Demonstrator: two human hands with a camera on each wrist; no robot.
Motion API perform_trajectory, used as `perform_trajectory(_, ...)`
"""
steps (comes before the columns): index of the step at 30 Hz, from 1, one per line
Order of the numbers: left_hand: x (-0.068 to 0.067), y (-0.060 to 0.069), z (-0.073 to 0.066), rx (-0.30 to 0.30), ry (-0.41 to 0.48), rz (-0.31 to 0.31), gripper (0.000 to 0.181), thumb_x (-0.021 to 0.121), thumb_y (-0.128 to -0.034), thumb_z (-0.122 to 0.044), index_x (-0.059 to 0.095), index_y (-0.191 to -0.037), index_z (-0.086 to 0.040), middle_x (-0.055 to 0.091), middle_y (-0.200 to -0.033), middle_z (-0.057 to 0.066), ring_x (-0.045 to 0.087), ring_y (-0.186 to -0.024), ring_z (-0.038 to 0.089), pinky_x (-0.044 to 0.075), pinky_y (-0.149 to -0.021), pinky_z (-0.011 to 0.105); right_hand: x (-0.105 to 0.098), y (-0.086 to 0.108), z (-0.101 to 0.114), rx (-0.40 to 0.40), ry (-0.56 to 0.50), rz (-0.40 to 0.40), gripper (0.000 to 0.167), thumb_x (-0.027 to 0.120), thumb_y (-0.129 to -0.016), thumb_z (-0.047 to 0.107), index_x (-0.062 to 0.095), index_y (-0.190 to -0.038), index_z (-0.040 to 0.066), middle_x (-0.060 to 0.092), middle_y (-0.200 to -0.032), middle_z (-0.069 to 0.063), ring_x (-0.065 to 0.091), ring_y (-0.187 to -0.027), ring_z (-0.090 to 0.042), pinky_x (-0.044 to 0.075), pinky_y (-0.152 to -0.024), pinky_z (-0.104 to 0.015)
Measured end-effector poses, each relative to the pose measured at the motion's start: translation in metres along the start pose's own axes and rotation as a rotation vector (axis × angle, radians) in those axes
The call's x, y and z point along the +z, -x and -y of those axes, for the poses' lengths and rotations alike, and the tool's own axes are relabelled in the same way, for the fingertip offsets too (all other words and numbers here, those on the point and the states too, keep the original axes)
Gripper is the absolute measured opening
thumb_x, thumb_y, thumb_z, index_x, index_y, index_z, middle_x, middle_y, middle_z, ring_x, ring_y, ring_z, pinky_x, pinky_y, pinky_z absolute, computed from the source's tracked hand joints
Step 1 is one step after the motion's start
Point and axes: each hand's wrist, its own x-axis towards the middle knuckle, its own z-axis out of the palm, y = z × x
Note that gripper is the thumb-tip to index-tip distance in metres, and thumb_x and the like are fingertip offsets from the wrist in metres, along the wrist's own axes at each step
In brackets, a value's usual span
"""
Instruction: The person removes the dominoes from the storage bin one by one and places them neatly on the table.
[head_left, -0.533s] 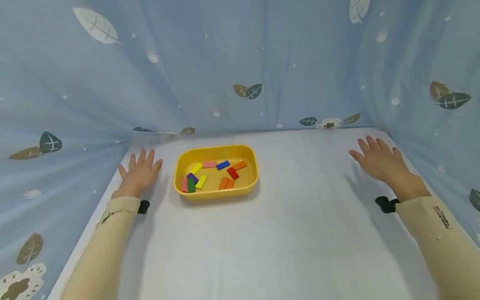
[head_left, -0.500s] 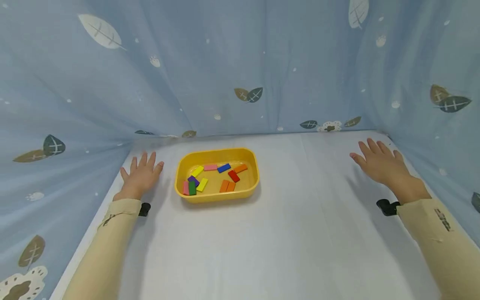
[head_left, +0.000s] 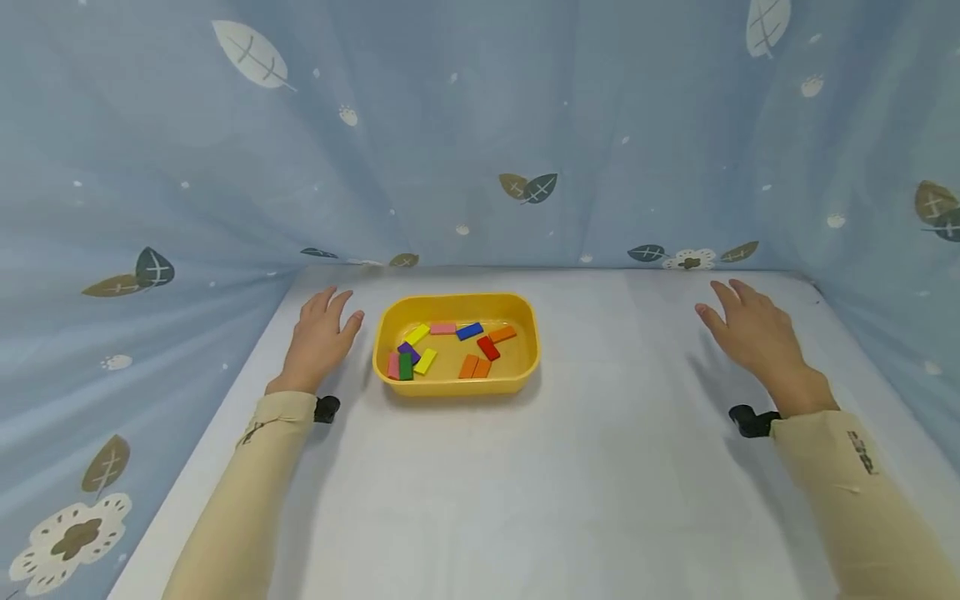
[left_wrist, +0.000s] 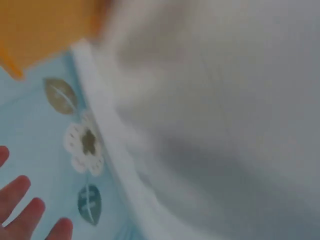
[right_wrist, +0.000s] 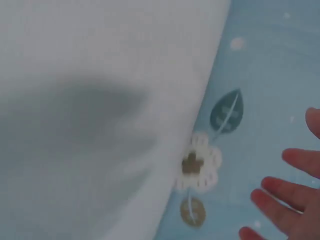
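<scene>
In the head view a yellow tray [head_left: 456, 387] holds several small coloured blocks: pink, yellow, purple, green, blue, red [head_left: 488, 348] and orange. My left hand [head_left: 315, 340] is just left of the tray, fingers relaxed and apart, holding nothing. Well to the tray's right, my right hand [head_left: 757, 337] hangs over the white surface with its fingers loosely bent and nothing in them. Spread fingertips show in each wrist view, and part of the tray [left_wrist: 45, 30] appears blurred in the left one.
White cloth [head_left: 562, 483] covers the table. A blue curtain with leaf and flower prints [head_left: 420, 125] stands behind it and along both sides. A small black device [head_left: 752, 421] sits at each wrist, by the beige sleeves.
Both hands have moved slightly inward, the left one nearer the tray, and their fingers are more bent. The head view has shifted a little, so the tray appears farther right.
</scene>
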Motion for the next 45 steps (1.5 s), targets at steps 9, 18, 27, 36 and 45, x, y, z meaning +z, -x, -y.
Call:
perform_trajectory(9, 0.026, 0.011, -0.034, -0.202, 0.588, 0.064, 0.054, 0.044, -0.0893, -0.046, 0.035, -0.137, -0.023, 0.037, -0.137, 0.003, 0.035, -0.123, 0.024, 0.031, -0.1, 0.046, 0.033, -0.012, 0.057, -0.029, -0.413, -0.149, 0.051, 0.04, -0.093, 0.037, 0.038, -0.134, 0.007, 0.037, -0.132, -0.019, 0.039, -0.117, -0.037, 0.034, -0.092, -0.055)
perform_trajectory(18, 0.054, 0.022, -0.033, -0.392, 1.199, 0.093, 0.048, 0.048, -0.0909, -0.033, 0.033, -0.137, -0.032, 0.027, -0.142, -0.002, 0.032, -0.125, 0.017, 0.031, -0.102, 0.033, 0.068, -0.019, 0.133, -0.081, -0.773, -0.164, 0.037, 0.047, -0.092, 0.03, 0.049, -0.126, 0.016, 0.055, -0.115, -0.003, 0.052, -0.103, -0.019, 0.043, -0.088, -0.037)
perform_trajectory(27, 0.07, 0.023, -0.026, -0.347, 1.559, 0.005, 0.045, 0.053, -0.0896, -0.02, 0.043, -0.133, -0.019, 0.036, -0.137, -0.003, 0.038, -0.121, 0.013, 0.035, -0.098, 0.027, 0.085, -0.013, 0.193, -0.08, -1.085, -0.178, 0.032, 0.048, -0.092, 0.028, 0.054, -0.121, 0.015, 0.058, -0.105, -0.003, 0.058, -0.09, -0.015, 0.049, -0.082, -0.029)
perform_trajectory(36, 0.074, 0.021, -0.033, -0.321, 1.51, -0.041, 0.043, 0.053, -0.0896, -0.023, 0.044, -0.132, -0.018, 0.038, -0.135, -0.003, 0.039, -0.12, 0.014, 0.036, -0.098, 0.027, 0.094, -0.006, 0.226, -0.176, -1.114, -0.133, 0.031, 0.048, -0.092, 0.026, 0.055, -0.12, 0.013, 0.058, -0.107, 0.0, 0.059, -0.093, -0.023, 0.048, -0.082, -0.027)
perform_trajectory(45, 0.074, 0.024, -0.035, -0.369, 1.479, -0.067, 0.041, 0.05, -0.0909, -0.021, 0.045, -0.131, -0.017, 0.038, -0.134, -0.002, 0.039, -0.12, 0.014, 0.036, -0.097, 0.025, 0.093, -0.001, 0.25, -0.235, -0.394, -0.009, 0.034, 0.047, -0.091, 0.033, 0.055, -0.122, 0.021, 0.053, -0.119, 0.003, 0.056, -0.09, -0.015, 0.049, -0.071, -0.031)
